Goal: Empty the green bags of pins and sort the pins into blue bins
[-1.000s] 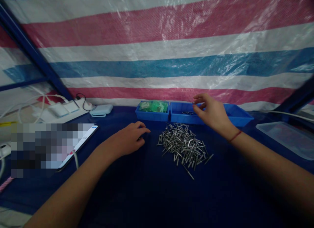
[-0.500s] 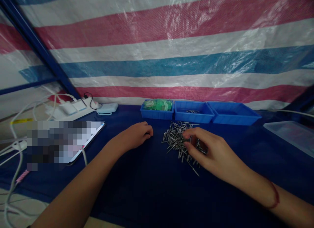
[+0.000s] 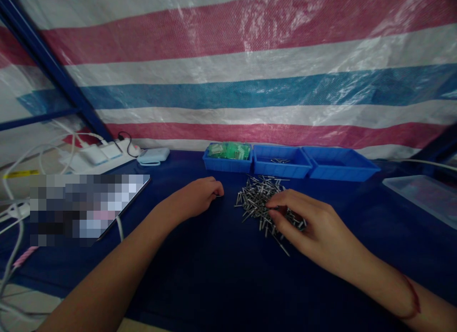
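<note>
A loose pile of silvery blind rivets (image 3: pixel 255 199) lies on the dark blue table top. Over its right side reaches my right hand (image 3: pixel 303 213), thumb and forefinger pinched together on a rivet among the others; the remaining fingers curl behind and partly hide the pile. Left of the pile, my left hand (image 3: pixel 203 195) rests low over the table with its fingers curled closed. A thin bright sliver shows under those fingertips, too small to name.
Behind the pile stand three blue bins: one with green and clear plastic packets (image 3: pixel 228 151), a middle bin (image 3: pixel 262 169) with a few rivets, and a right bin (image 3: pixel 342 172). A clear plastic lid (image 3: pixel 421 194) lies right. Left are a tablet (image 3: pixel 123 203), power strip (image 3: pixel 124 153) and cables.
My right thumb and forefinger have drawn closer together at the pile. My left hand stays almost still, with a bright sliver now showing at its fingertips. The view has shifted slightly.
</note>
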The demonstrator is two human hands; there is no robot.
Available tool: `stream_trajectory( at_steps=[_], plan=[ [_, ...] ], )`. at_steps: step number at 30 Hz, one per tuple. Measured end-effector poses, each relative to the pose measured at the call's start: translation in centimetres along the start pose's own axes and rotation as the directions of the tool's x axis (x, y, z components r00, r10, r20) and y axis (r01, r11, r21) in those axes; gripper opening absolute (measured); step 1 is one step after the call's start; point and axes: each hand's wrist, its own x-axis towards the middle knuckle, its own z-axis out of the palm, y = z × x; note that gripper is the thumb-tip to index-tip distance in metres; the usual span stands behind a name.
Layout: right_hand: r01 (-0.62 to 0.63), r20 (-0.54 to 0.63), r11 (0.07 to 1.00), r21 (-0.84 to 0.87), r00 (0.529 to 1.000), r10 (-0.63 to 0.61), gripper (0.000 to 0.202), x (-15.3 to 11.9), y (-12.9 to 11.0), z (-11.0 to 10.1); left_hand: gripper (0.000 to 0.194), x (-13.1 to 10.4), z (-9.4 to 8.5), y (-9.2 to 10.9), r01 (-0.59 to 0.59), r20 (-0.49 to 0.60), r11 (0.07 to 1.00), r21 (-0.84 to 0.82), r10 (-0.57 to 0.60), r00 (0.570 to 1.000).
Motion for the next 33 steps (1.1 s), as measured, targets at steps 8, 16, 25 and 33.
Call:
stream_trajectory(
  at_steps=[8,16,25,33],
  plan=[
    [-0.026,-0.012,0.999,-0.020,1.000,0.025,0.010,-0.2,-0.4,0.4,0.023,0.2,-0.2,2.3,-0.090,-0.125,0.987,-0.135,0.073,0.989],
    [-0.121,-0.090,0.980,0.160,0.987,0.136,0.009,-0.3,0.0,1.1,0.022,0.4,2.0,7.3,-0.144,-0.138,0.484,-0.863,0.049,0.989],
    [-0.166,-0.094,0.942,0.293,0.975,0.202,0.008,-0.5,0.4,1.0,0.019,0.4,2.9,8.2,-0.059,-0.065,0.290,-0.955,-0.009,0.998],
    [-0.216,-0.079,0.904,0.368,0.962,0.262,0.010,-0.4,0.3,1.1,0.018,0.2,2.8,8.8,0.011,0.010,0.443,-0.897,-0.005,1.000]
  ],
)
